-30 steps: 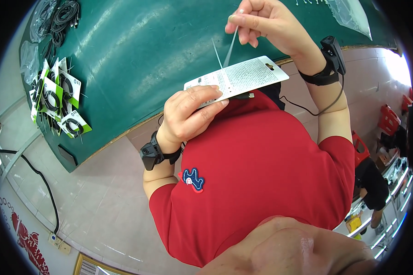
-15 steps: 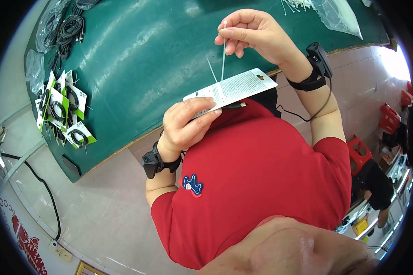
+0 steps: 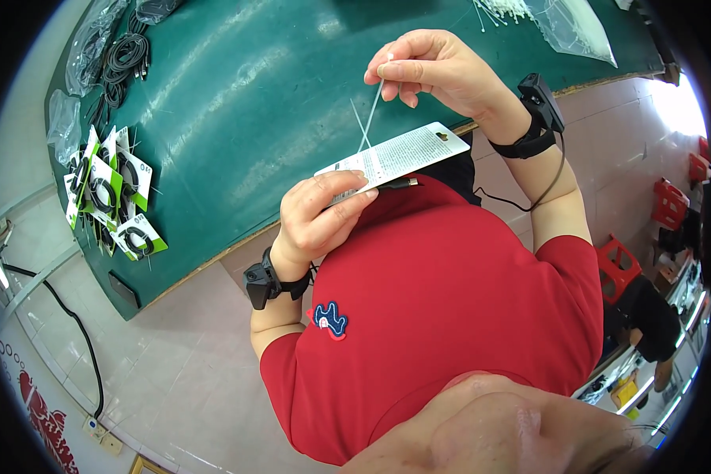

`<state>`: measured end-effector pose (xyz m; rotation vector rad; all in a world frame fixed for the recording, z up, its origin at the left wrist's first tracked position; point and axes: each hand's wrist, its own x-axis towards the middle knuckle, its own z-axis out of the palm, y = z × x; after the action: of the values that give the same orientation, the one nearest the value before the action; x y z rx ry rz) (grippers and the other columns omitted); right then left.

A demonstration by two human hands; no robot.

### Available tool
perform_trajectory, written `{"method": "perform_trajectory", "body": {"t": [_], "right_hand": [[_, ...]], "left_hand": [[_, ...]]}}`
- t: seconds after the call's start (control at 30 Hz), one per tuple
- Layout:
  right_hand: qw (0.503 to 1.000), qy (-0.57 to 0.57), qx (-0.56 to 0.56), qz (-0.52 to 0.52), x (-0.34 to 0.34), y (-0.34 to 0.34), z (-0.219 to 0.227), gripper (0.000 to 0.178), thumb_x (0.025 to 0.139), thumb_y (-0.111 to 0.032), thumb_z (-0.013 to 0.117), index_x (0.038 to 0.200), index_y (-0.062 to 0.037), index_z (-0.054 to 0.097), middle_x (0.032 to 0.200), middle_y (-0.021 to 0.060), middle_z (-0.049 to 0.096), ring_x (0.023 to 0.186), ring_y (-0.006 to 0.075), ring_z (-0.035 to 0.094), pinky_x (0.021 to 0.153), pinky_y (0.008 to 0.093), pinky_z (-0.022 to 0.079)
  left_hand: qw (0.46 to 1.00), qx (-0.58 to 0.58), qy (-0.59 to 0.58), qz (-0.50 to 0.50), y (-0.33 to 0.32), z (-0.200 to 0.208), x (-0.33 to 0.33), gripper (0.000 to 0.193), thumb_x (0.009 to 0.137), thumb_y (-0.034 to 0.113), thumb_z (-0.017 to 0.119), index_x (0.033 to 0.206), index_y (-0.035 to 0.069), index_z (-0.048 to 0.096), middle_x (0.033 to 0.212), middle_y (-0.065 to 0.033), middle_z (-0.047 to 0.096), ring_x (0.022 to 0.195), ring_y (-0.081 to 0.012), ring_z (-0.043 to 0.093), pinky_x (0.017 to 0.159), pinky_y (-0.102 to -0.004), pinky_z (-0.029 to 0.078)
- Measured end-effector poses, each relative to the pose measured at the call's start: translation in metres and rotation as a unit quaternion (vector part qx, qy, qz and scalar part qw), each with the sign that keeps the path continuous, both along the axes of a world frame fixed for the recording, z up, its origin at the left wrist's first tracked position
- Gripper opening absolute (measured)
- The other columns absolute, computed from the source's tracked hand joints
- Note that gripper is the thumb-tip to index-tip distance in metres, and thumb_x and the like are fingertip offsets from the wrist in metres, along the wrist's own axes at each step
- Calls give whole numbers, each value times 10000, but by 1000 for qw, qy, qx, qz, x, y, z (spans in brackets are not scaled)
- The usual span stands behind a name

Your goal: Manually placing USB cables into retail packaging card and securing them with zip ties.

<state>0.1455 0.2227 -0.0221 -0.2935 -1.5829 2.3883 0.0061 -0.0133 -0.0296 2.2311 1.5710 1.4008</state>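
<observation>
1. White rectangular cardboard card with a hang hole (image 3: 407, 156), centre of the frame: rows of fine dark print, too small to read.
2. White-and-green cardboard cards (image 3: 101, 175) in a pile, left of the frame: small dark marks near some corners, illegible.

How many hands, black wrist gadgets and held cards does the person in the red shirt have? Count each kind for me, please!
Hands: 2, left hand and right hand
Black wrist gadgets: 2
Held card: 1
Total: 5
</observation>
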Motion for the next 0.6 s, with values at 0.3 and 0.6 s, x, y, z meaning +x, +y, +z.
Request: {"method": "perform_trajectory", "body": {"t": [0.3, 0.6], "right_hand": [[996, -38, 65, -39, -1, -8, 15, 115, 956, -131, 642, 944, -25, 688, 913, 111, 710, 715, 111, 681, 553, 207, 512], [980, -167, 107, -25, -4, -24, 11, 196, 945, -197, 672, 984, -5, 679, 861, 88, 715, 695, 99, 678, 549, 194, 500]], "left_hand": [[1000, 4, 7, 0, -4, -3, 1, 253, 659, -37, 760, 898, 39, 721, 914, -103, 678, 765, -234, 693, 567, -298, 523], [999, -3, 32, -3, -9, -6, 2, 216, 685, 5, 729, 897, 41, 718, 929, -100, 675, 834, -255, 717, 560, -300, 523]]}}
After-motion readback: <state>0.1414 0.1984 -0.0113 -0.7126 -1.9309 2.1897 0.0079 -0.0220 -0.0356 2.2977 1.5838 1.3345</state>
